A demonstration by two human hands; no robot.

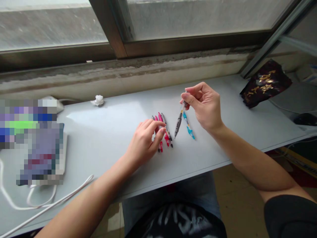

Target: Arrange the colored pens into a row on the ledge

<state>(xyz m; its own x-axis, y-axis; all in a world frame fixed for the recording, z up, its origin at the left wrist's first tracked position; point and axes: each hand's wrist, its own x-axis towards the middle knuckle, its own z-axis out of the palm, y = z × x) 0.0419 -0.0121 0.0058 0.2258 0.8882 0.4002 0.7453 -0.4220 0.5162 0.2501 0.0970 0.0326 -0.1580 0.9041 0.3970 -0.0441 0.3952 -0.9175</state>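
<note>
A grey-and-clear pen [178, 120] is pinched by its upper end in my right hand [203, 104], its dark grip and tip slanting down toward the desk. Flat over a row of several pens rests my left hand [146, 140], fingers and thumb apart, partly covering them. In that row a pink pen [160, 117] and a black-and-clear pen [167, 127] show past the fingers; whether the fingertips press on them I cannot tell. Below my right hand, a light-blue pen [190, 132] lies by itself on the desk.
The pale desk [111, 155] runs under a window. A crumpled white tissue [98, 100] lies at its back edge. On the left are pixelated items and a white cable [69, 195]. A dark packet with gold lettering [264, 84] stands at the right, near a black mouse [305, 119].
</note>
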